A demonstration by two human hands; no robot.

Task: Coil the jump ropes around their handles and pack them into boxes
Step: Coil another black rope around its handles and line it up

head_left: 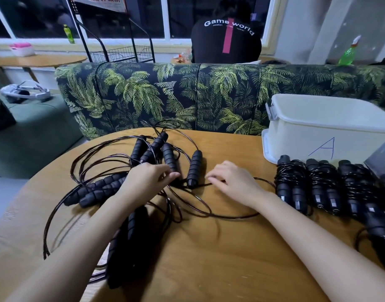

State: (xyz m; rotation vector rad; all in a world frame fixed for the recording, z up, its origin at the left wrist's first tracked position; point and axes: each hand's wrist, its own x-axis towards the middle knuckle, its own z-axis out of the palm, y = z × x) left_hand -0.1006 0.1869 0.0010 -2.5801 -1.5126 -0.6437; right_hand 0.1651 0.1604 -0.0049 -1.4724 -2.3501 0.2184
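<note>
A tangle of loose black jump ropes (143,166) with ribbed foam handles lies on the round wooden table (209,258). One handle (194,168) stands apart between my two hands. My left hand (148,179) reaches over the pile, fingertips extended beside a handle (169,156). My right hand (233,182) rests flat over a thin cord (200,185) near that separate handle. Several coiled ropes (307,186) lie in a row at the right. A white lidded box marked "A" (326,131) stands behind them.
A leaf-patterned sofa back (187,94) borders the table's far edge. A person in a black shirt (226,38) sits behind it. A dark box corner (381,158) shows at the right edge. Another dark bundle (126,243) lies under my left forearm.
</note>
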